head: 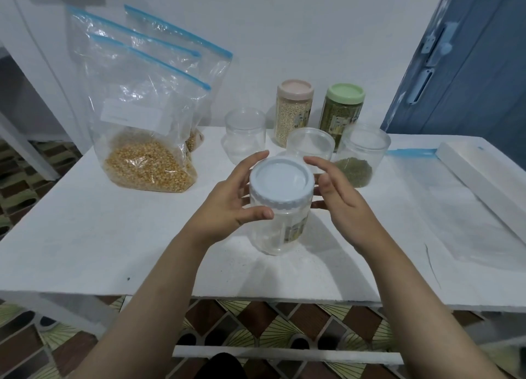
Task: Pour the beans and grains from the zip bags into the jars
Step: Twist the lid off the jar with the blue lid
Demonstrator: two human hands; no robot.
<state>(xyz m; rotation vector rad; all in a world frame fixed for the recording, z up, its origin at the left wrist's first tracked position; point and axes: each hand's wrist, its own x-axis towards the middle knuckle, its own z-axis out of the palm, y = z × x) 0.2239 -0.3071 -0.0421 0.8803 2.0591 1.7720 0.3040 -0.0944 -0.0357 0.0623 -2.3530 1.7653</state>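
A: Where does the pouring stand?
B: Partway, I'd judge. Behind the capped empty jar (280, 208), a pink-lidded jar (294, 112) of pale grain and a green-lidded jar (343, 114) of green beans look filled and closed. An open jar (364, 154), behind and right of it, holds only a shallow layer of green beans

A: And what's left?
B: Two open clear jars (245, 134) (310, 148) just behind it are empty, and the zip bag of yellow grain (145, 139), far left of it on the bench (85, 236), is unpoured, with more bags behind

A: The hands?
B: The left hand (233, 199) has its grip clamped on the capped jar's shoulder; the right hand (338, 193) hovers beside the white lid (281, 181), fingers apart, holding nothing
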